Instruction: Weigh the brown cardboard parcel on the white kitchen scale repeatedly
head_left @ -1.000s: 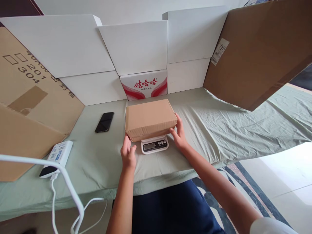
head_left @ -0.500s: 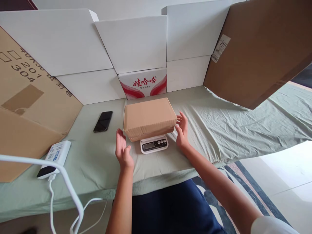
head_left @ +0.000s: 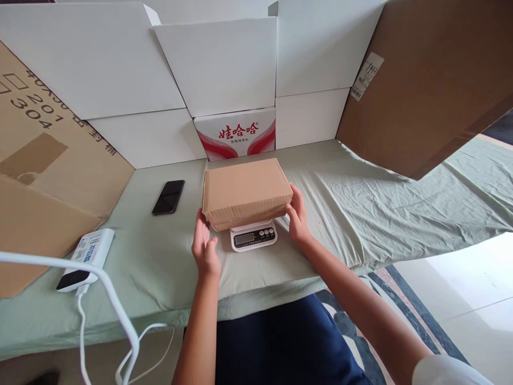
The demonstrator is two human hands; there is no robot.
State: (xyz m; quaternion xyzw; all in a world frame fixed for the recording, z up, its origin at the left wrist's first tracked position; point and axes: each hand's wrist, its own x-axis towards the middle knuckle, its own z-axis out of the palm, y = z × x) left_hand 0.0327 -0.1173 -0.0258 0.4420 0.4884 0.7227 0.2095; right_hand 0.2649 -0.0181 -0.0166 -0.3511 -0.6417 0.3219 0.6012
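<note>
A closed brown cardboard box (head_left: 246,187) rests on a small white kitchen scale (head_left: 254,237), hiding all but the scale's front panel with its display and round buttons. At the box's lower left corner is my left hand (head_left: 206,248), its fingers stretched up along that side and its thumb standing apart. The fingertips seem to touch the cardboard. My right hand (head_left: 297,216) has its fingers round the box's right end, partly hidden, and its thumb at the front corner.
A black phone (head_left: 169,197) lies left of the box. Farther left are a white power bank (head_left: 86,259) and a white cable (head_left: 108,289) in the foreground. White boxes (head_left: 216,69) line the back; large brown cartons (head_left: 417,91) stand at both sides of the green cloth (head_left: 360,214).
Both hands have closed in on the cardboard box. The right thumb and fingers have come onto its right end, and the left fingers have reached its left corner. The box stays on the scale.
</note>
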